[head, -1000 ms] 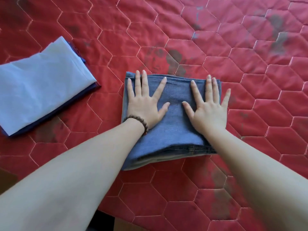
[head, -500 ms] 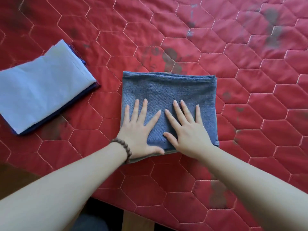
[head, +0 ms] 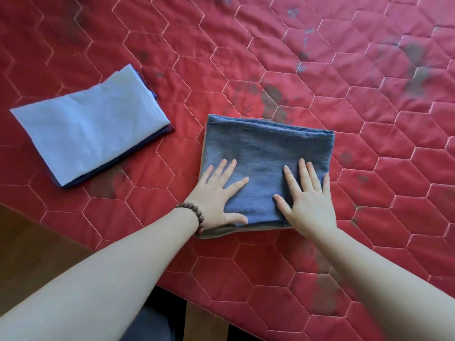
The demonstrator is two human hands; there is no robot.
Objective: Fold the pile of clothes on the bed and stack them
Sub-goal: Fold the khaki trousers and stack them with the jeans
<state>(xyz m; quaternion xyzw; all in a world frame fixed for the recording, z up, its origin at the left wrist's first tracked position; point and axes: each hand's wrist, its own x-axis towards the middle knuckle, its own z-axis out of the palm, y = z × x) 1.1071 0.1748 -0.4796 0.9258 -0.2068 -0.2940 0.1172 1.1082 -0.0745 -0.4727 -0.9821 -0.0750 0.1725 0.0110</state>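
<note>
A folded blue denim garment [head: 268, 148] lies flat on the red quilted bed cover [head: 246, 57], near its front edge. My left hand [head: 216, 198], with a bead bracelet on the wrist, presses flat on the garment's near left corner, fingers spread. On the near right part of the garment rests my right hand [head: 307, 200], also flat with fingers apart. Neither hand grips the cloth. To the left lies a stack of folded clothes [head: 91, 129], light blue on top with a dark blue piece beneath.
The bed's front edge [head: 172, 291] runs diagonally from the left down to the bottom right. Beyond it a brown wooden floor [head: 29, 247] shows at the lower left. Dark stains mark the cover behind the denim and at the far right.
Both hands slid from the far edge of the denim back to its near edge, then spread apart toward its near corners. The folded denim stayed in place.
</note>
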